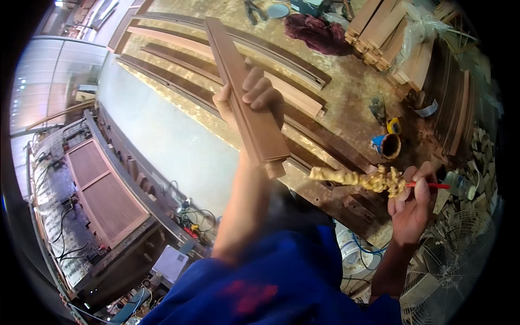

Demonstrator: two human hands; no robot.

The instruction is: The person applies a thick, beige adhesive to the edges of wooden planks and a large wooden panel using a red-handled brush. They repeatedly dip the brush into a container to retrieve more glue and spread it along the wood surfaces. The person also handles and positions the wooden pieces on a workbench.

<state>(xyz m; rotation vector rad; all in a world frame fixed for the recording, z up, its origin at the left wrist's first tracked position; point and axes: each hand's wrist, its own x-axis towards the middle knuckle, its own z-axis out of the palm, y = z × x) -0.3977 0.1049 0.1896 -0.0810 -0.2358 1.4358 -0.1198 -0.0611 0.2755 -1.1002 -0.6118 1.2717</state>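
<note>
A grooved wooden rail (262, 130) with a tenon at its near end is gripped in my left hand (256, 95), its far end pointing up and to the left. On the right, my right hand (414, 203) holds a glue-caked applicator (361, 180) by its red end, with the lumpy yellowish part pointing left. Below the rail, several long wooden profiles (300, 95) lie side by side on the glue-stained worktable (345, 89).
A blue pot (386, 146) and a yellow tape measure (393, 126) stand at the right, below stacked wooden pieces (378, 28). A dark red cloth (315, 34) and pliers (254, 12) lie at the back. At the left is a panelled wooden door (106, 191); a wire fan guard (447, 268) is lower right.
</note>
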